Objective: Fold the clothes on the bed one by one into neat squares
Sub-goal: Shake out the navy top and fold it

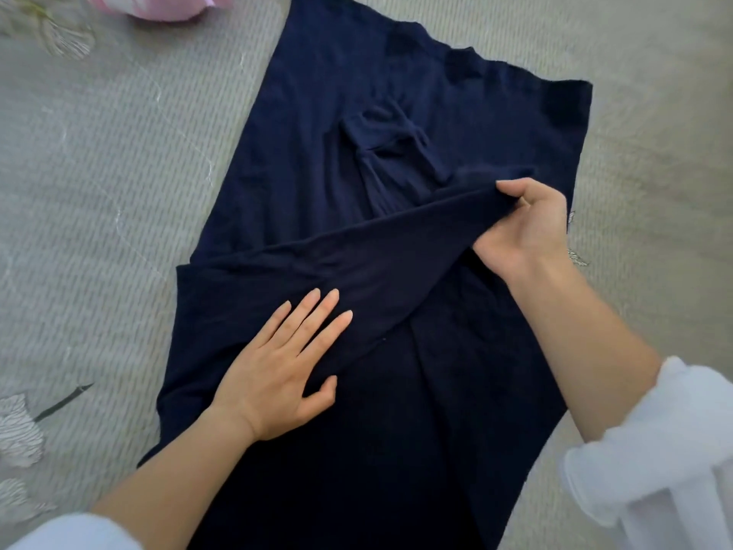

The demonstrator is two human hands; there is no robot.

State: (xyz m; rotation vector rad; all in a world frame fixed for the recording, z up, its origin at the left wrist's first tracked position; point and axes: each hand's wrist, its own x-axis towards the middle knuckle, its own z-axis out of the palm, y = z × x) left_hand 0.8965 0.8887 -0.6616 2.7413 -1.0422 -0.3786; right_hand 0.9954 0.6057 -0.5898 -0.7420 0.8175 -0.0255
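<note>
Head view: a navy garment (317,133) lies spread on a grey bed (99,172), running from beneath the person's arms to well beyond both hands. The left hand (277,359) rests flat on the cloth, fingers straight and slightly spread, thumb out to the side, holding nothing. The right hand (523,228), up and to the right of the left, pinches the end of a sleeve (357,271) between thumb and curled fingers. The sleeve stretches in a band from that grip down and left across the garment, passing just under the left fingertips (333,295) (the cloth looks taut there). Beyond the right hand a bunched fold (392,148) sits near the garment's middle. A white cuff (654,442) is rolled up the right forearm. A pink item (166,5) lies far beyond the left hand, at the top edge.
</note>
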